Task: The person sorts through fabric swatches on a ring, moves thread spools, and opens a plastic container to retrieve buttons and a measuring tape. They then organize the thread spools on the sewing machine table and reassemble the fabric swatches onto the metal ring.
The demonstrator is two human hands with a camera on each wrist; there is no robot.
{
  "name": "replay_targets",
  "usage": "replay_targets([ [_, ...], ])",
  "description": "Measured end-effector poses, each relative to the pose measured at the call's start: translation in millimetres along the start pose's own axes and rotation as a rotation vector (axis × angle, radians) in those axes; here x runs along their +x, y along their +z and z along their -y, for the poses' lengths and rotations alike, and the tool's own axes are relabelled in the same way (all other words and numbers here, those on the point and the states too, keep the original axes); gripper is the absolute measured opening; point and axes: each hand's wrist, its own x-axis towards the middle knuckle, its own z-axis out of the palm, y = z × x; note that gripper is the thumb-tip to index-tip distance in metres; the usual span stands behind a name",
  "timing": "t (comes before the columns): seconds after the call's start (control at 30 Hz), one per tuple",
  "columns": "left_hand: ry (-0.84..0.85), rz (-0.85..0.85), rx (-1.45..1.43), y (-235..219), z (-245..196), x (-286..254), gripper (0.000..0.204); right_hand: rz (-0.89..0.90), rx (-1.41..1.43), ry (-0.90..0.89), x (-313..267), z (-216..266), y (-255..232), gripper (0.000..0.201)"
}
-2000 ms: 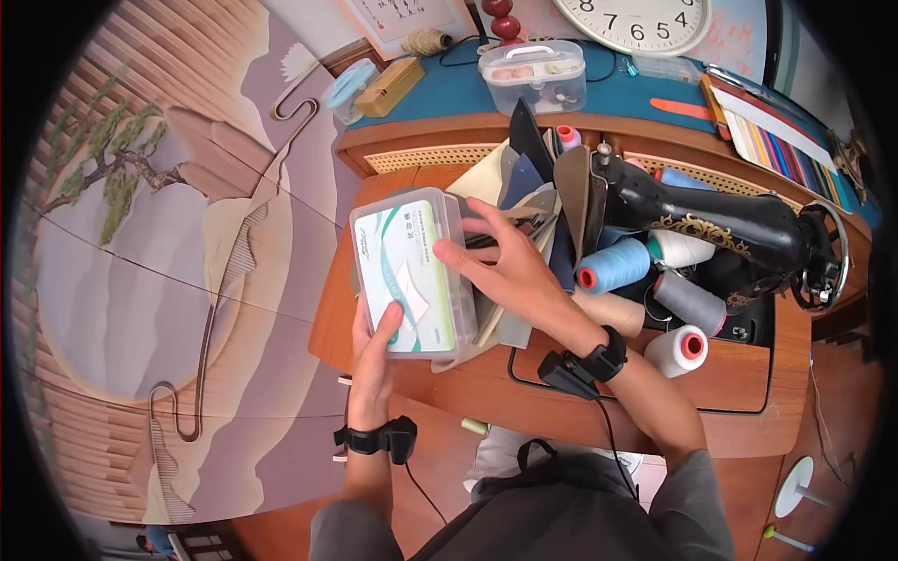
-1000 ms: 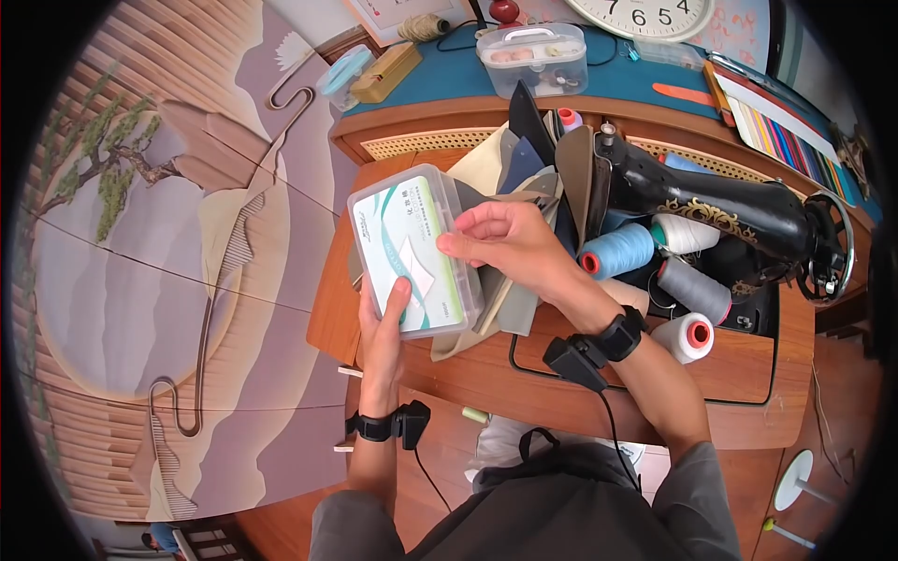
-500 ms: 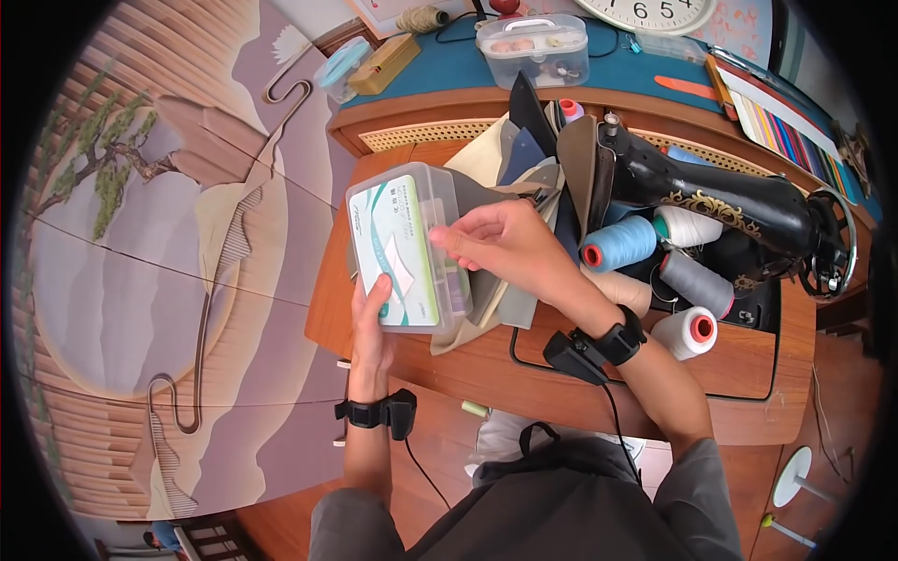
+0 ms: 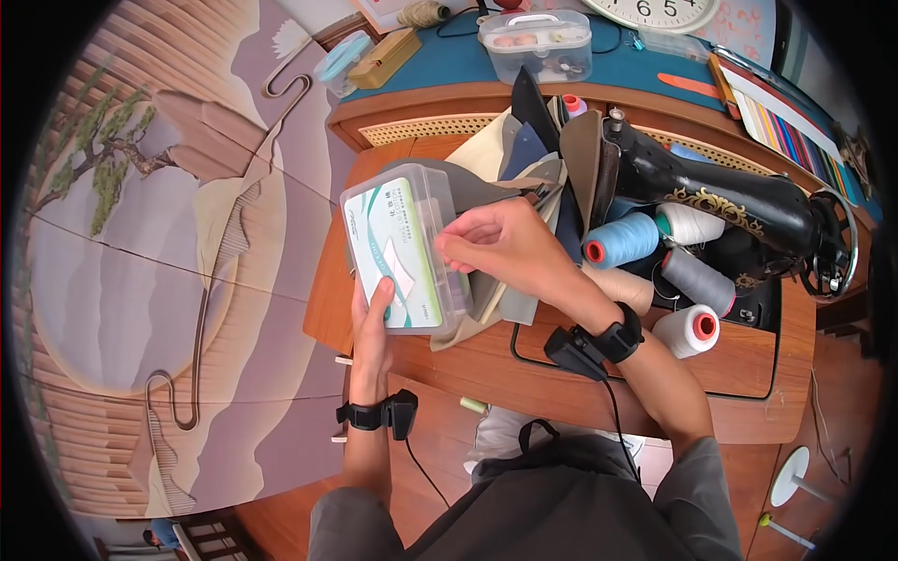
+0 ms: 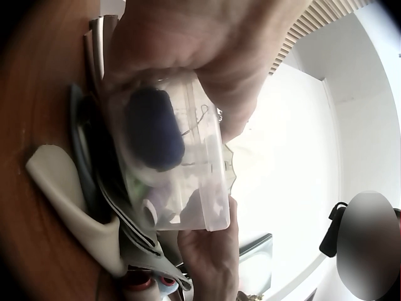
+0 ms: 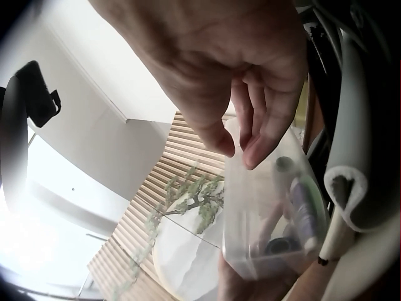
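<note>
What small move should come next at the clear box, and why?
Probably lift the lid gently by its right edge: the right hand's fingertips are at that edge, the left hand holds the box, and the lid looks closed.

Black sewing machine (image 4: 716,194); white clock (image 4: 652,13)

Spools (image 4: 622,239) lie before and behind the sewing machine (image 4: 730,198), material sheets (image 4: 581,173) just left of it. On the desk (image 4: 440,89) behind it: pencils (image 4: 784,129) directly behind, handled box (image 4: 537,58) leftward, lidded tub (image 4: 344,62) farther left.
</note>
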Motion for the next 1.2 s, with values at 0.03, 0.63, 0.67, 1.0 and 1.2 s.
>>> replay_targets([
  [0.03, -0.002, -0.003, 0.0, 0.0, 0.6, -0.7, 0.071, 0.002, 0.001, 0.002, -0.4, 0.0, 0.0, 0.035],
  [0.63, 0.075, 0.018, 0.043, 12.9, -7.8, -2.1, 0.069, -0.001, -0.044, 0.117, 2.6, 0.9, -3.6, 0.045],
  [0.67, 0.057, 0.019, 0.072, 15.2, -8.3, -2.3, 0.068, 0.01, -0.049, 0.136, 3.6, 0.2, -4.5, 0.043],
  [1.0, 0.081, 0.08, -0.349, 6.3, 0.8, 11.0, 0.087, -0.091, 0.448, 0.063, 11.2, 8.1, 5.8, 0.017],
  [1.2, 0.069, 0.027, -0.269, 8.7, 35.6, 8.6, 0.067, -0.004, 0.422, 0.082, 5.9, 15.3, 6.4, 0.027],
])
